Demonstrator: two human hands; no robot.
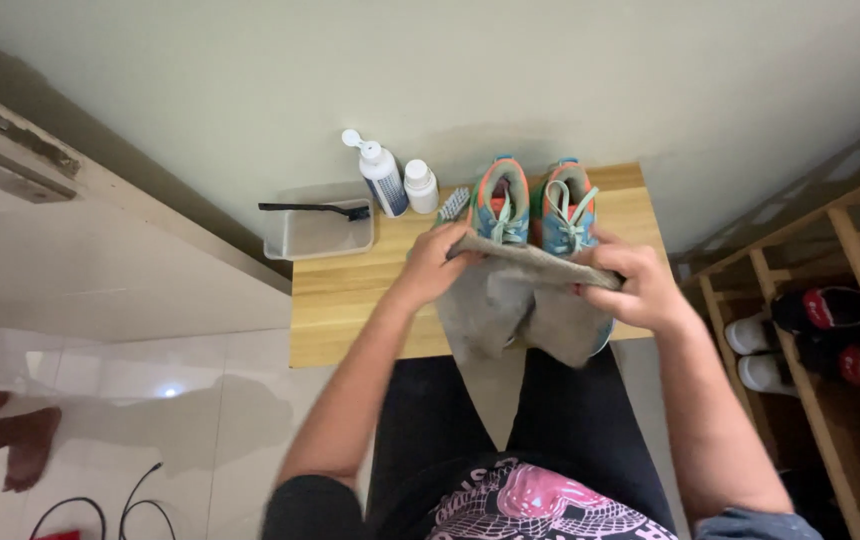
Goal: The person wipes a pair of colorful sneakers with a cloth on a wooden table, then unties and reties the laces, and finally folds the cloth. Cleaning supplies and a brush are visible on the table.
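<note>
Over on the far left, someone else's bare foot (18, 445) stands on the glossy floor tiles (200, 400), with dark cables (110, 505) trailing nearby. Moving across, a clear plastic tray (295, 240) sits at the left end of the wooden bench (350, 300), a long black brush (315, 209) resting across its rim. Next come a white pump bottle (382, 178), a smaller white bottle (420, 186), and a pale-bristled brush (453, 203) leaning just beside the sneakers.

Now the left hand (440, 262) is closed around the left edge of a grey cloth (510, 300), pinching it up. The cloth stretches taut across the middle, its lower part hanging in folds toward the person's lap. Behind it stand the blue and orange sneakers (535, 205), upright against the wall, partly screened by the cloth's top edge. The right hand (635, 285) is clenched on the cloth's other end, so the cloth sits between both hands and in front of the shoes.

A risk, I'd say: the left hand is near those bottles, and a sideways swing could topple them. At far right, a wooden shoe rack (850, 300) holds more shoes (810, 310).
</note>
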